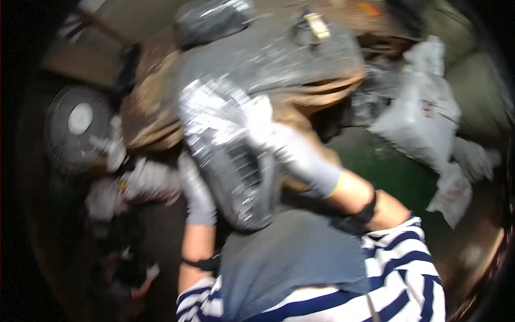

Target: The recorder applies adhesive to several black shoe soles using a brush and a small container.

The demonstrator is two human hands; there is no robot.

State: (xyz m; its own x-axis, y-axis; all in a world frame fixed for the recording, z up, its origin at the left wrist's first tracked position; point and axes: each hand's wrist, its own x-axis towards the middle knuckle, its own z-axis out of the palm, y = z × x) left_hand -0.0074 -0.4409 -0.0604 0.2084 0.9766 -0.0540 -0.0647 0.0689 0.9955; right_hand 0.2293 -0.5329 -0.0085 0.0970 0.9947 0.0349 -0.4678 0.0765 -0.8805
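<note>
A long dark bundle (236, 177) in shiny clear plastic is tilted up in front of my body, its top end near the table's front edge. My left hand (194, 185), in a white and grey glove, holds the bundle's left side, its fingers partly hidden behind it. From the right, my right hand (273, 137), gloved alike, grips the loose plastic at the upper right side; its fingers are smeared by motion. Dark ridged contents show through the wrap, but I cannot tell what they are.
Ahead stands a worktable (268, 59) with a grey plastic cover and worn brown edges. On it lie another wrapped bundle (214, 20) and a tape roll or dispenser (316, 27). A fan (80, 119) stands left, white sacks (424, 118) right. Another person's hand (153, 270) shows lower left.
</note>
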